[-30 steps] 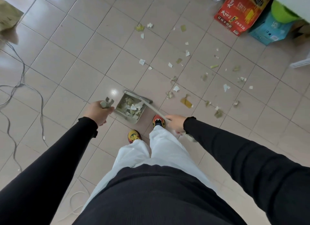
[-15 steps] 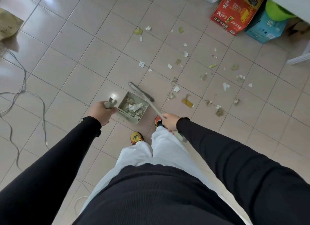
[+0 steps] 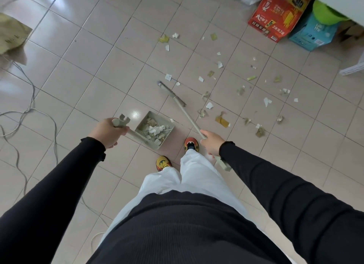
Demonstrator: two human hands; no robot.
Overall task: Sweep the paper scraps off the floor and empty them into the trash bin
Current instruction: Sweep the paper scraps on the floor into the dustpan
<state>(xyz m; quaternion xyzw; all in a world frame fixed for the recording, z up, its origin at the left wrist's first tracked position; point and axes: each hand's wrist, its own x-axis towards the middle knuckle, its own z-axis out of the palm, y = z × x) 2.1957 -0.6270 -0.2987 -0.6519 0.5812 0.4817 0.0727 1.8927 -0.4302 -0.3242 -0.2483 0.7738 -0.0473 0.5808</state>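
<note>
The floor [image 3: 110, 70] is tiled in pale pinkish beige with darker grout lines. White, olive and mustard-yellow paper scraps [image 3: 222, 121] are scattered from twelve to three o'clock. The dustpan [image 3: 146, 135] and broom [image 3: 188, 114] are coloured grey-beige. A red box [image 3: 275, 15] printed with yellow and white, and a blue box [image 3: 313, 35], are seen at one o'clock. Black sleeves [image 3: 59, 185], white trousers [image 3: 197, 175] and orange-yellow-black shoes [image 3: 162, 163] are worn.

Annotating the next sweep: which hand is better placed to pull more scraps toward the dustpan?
Right. The right hand grips the broom, whose head is close to the loose scraps. The left hand only holds the dustpan by its handle, already part-filled.
</note>
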